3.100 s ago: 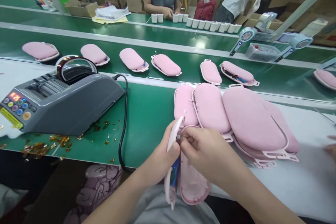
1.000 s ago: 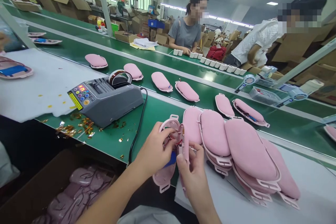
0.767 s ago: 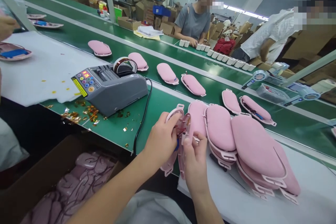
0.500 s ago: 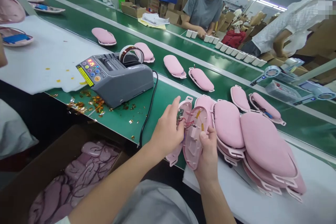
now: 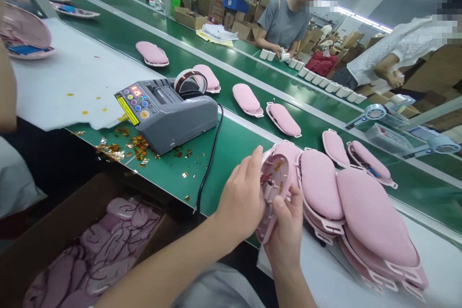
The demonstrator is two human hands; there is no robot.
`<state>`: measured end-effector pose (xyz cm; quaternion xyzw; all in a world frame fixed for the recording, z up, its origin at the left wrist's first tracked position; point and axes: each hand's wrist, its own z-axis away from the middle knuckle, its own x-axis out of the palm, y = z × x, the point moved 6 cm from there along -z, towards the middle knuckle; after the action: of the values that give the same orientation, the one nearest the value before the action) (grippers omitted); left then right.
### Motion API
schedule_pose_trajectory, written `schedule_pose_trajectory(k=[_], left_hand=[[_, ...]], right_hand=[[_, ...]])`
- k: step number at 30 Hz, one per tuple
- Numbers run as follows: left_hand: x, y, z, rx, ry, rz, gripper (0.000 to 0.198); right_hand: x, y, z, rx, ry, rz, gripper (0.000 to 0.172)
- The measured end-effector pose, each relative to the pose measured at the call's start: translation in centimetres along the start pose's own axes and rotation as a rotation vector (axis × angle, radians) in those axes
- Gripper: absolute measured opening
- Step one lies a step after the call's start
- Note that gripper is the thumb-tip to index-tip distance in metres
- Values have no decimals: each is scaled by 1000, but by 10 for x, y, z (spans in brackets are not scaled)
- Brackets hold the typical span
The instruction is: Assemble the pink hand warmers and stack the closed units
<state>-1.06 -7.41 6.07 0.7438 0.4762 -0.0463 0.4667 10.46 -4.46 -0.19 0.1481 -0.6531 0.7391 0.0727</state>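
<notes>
Between my two hands is a pink oval plastic casing, its halves partly folded together. Red wires and strips of amber tape show inside it. My left hand wraps the left half, fingers along its outer side. My right hand grips the right half, thumb over the near rim. The left half is mostly hidden behind my left hand. Just right of my hands lie stacked pink casings, with a larger pile beside them.
A grey tape dispenser stands left on the green bench, amber tape scraps before it. Several pink casings lie on the conveyor. Below left, a cardboard box holds pink parts. Co-workers stand across the line; another person's arm is at left.
The casing's two halves, spread apart before, have been folded closer together, my left hand turning its half toward the right. The view has shifted slightly.
</notes>
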Motion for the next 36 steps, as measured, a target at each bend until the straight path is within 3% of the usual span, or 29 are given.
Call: schedule_pose_trajectory(k=[4,10,12,16,19,26,29,34,36], left_hand=[[2,-6,3,-34,9,14,54],[2,-18,5,-193,-96,237,58],[4,-26,7,-324,-168,439,59],[24,-34,15,-576,-360,1140,58],[33,-34,17,-618,-378,1397,66],[40,-24,16,-492,-484,1301,92],[41,-20,15,-479,-470,1324,99],[49,-16,17,-492,-491,1331,94],[48,-16,20,-465,-457,1271,92]], right_hand=[[-9,6,-1,-36,9,25,52],[-11,13,-1,-45,-57,49,53],[-9,12,-1,-74,-89,37,51],[-1,11,-1,-103,-114,59,48],[3,11,-1,-122,-117,81,47],[2,11,0,-97,-35,122,37],[2,11,2,-158,-5,181,39],[-2,27,-1,-178,63,145,38],[-11,16,-8,-245,30,197,34]])
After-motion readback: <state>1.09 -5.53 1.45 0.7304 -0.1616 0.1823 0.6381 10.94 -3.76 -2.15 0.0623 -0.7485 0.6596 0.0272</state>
